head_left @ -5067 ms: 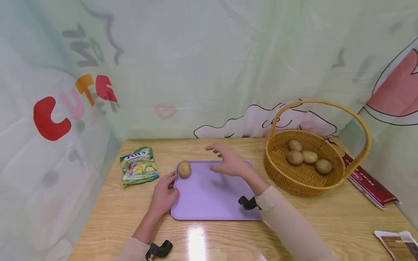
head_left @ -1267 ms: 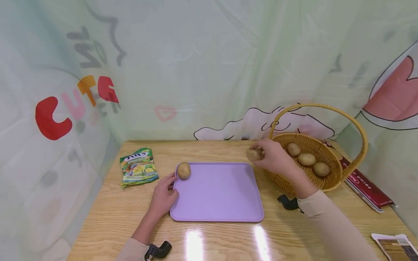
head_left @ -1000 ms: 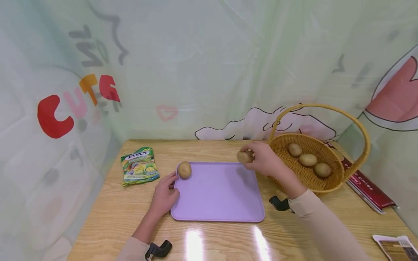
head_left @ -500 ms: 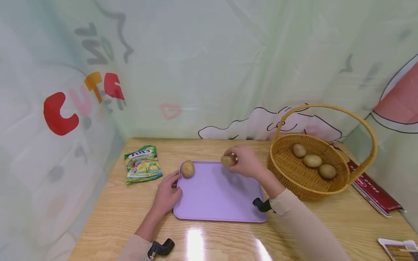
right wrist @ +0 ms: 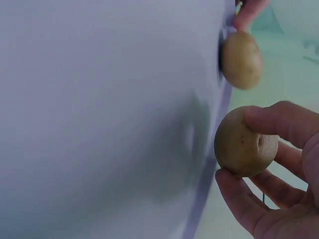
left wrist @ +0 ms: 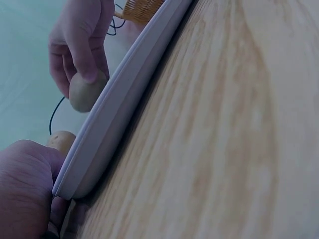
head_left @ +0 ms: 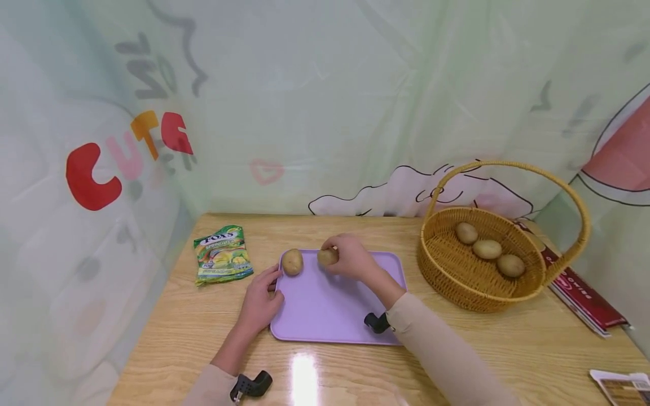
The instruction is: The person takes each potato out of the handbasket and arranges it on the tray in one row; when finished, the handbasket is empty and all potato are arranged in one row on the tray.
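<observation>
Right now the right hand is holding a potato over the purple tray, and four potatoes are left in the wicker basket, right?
Not quite: the wicker basket holds three potatoes, as the head view shows. The right hand does hold a potato over the purple tray.

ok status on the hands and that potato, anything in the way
Right hand grips a potato over the purple tray. Left hand holds the tray's left edge. Another potato sits close beside it; nothing between.
</observation>
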The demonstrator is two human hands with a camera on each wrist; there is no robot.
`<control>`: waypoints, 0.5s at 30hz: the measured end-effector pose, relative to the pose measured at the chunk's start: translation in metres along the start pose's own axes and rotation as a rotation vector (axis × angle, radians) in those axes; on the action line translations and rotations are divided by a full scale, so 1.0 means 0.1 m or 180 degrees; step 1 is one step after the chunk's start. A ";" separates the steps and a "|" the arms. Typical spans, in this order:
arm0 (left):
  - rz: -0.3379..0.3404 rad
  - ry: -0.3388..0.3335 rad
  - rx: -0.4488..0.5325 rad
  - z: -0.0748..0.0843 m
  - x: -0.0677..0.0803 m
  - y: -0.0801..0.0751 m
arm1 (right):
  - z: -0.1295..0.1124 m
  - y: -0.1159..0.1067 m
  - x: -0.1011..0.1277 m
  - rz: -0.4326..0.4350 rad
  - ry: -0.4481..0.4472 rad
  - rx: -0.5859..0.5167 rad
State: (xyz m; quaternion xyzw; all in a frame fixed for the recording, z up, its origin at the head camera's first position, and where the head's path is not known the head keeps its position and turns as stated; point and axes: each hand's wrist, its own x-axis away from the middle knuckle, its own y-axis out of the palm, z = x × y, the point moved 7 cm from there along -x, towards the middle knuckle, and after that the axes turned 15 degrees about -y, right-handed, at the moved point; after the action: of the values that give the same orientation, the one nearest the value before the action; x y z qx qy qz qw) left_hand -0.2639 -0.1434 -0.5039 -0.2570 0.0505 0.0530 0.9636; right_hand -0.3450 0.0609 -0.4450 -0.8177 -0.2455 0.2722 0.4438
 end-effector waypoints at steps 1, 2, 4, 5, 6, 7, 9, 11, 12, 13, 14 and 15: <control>0.0001 0.0003 0.0000 0.00 0.00 0.00 | -0.01 0.03 -0.02 0.0004 0.0009 0.0000; 0.0000 -0.0003 -0.0001 0.00 0.00 0.00 | -0.02 0.06 -0.04 0.0012 0.0016 -0.0004; -0.0001 -0.0005 -0.0027 0.00 0.00 0.00 | -0.05 0.11 -0.09 0.0044 0.0035 -0.0012; -0.0004 -0.0008 -0.0041 0.00 0.00 0.00 | -0.06 0.13 -0.10 0.0059 0.0050 -0.0031; -0.0005 -0.0008 -0.0048 0.00 0.00 -0.01 | -0.07 0.15 -0.12 0.0065 0.0063 -0.0038; -0.0003 -0.0008 -0.0052 0.00 0.00 -0.01 | -0.09 0.17 -0.14 0.0065 0.0070 -0.0053; 0.0001 -0.0020 -0.0043 0.01 0.01 -0.01 | -0.11 0.20 -0.17 0.0054 0.0094 -0.0082; -0.0004 -0.0032 -0.0023 0.01 0.01 -0.02 | -0.14 0.23 -0.18 0.0029 0.0127 -0.0111; -0.0008 -0.0038 -0.0022 0.01 0.01 -0.01 | -0.15 0.23 -0.18 0.0021 0.0145 -0.0105; -0.0013 -0.0046 -0.0033 0.00 0.01 -0.01 | -0.16 0.24 -0.18 0.0019 0.0159 -0.0110; -0.0015 -0.0048 -0.0045 0.00 0.01 -0.01 | -0.16 0.24 -0.17 0.0008 0.0190 -0.0110; -0.0017 -0.0051 -0.0059 -0.01 0.01 0.00 | -0.17 0.24 -0.16 0.0006 0.0206 -0.0111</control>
State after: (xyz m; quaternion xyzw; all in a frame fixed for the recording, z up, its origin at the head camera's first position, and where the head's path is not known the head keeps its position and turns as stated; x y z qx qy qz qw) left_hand -0.2632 -0.1440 -0.5043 -0.2657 0.0415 0.0529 0.9617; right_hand -0.3418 0.0284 -0.4545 -0.8339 -0.2350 0.2418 0.4370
